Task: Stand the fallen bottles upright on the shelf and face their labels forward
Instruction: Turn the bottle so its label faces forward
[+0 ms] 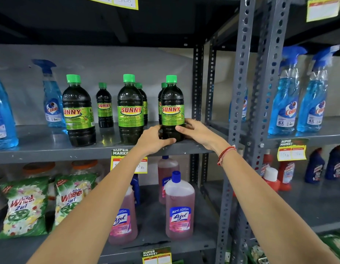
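Several dark SUNNY bottles with green caps stand upright on the grey middle shelf (51, 149). The rightmost front bottle (172, 103) stands near the shelf's right post with its label facing me. My left hand (154, 140) wraps the left side of its base. My right hand (195, 130) grips the right side of the base. Another front bottle (130, 109) stands just left of it, label forward. A third front bottle (78, 111) further left has its label turned partly left. Smaller-looking bottles (104, 105) stand behind them.
Blue Colin spray bottles (52, 100) stand at the shelf's left end, and more (285, 103) in the right bay. Grey perforated uprights (239, 103) divide the bays. Pink Lizol bottles (179, 206) and Wheel packets (24, 206) fill the lower shelf. Price tags (119, 155) hang from the shelf edge.
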The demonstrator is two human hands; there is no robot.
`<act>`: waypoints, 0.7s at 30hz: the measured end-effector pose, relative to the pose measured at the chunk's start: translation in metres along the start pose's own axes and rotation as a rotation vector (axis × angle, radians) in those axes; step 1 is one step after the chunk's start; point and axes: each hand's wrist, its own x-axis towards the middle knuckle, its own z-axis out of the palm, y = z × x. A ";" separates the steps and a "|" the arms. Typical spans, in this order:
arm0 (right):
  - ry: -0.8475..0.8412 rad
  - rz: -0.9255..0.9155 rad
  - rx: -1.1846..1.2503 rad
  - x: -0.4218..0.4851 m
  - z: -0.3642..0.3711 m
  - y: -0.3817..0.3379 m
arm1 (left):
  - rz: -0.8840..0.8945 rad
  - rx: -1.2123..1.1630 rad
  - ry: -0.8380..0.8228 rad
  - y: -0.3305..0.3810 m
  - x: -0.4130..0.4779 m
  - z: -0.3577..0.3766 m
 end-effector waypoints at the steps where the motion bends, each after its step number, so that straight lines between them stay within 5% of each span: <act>1: -0.002 -0.003 -0.006 0.000 0.000 0.000 | 0.005 -0.005 0.006 0.000 0.000 0.000; 17: 0.060 -0.009 -0.063 -0.004 0.004 -0.005 | 0.024 0.031 -0.013 0.010 -0.011 -0.004; 21: 0.364 -0.078 -0.050 -0.007 0.015 -0.002 | 0.092 0.041 0.045 0.008 -0.027 -0.010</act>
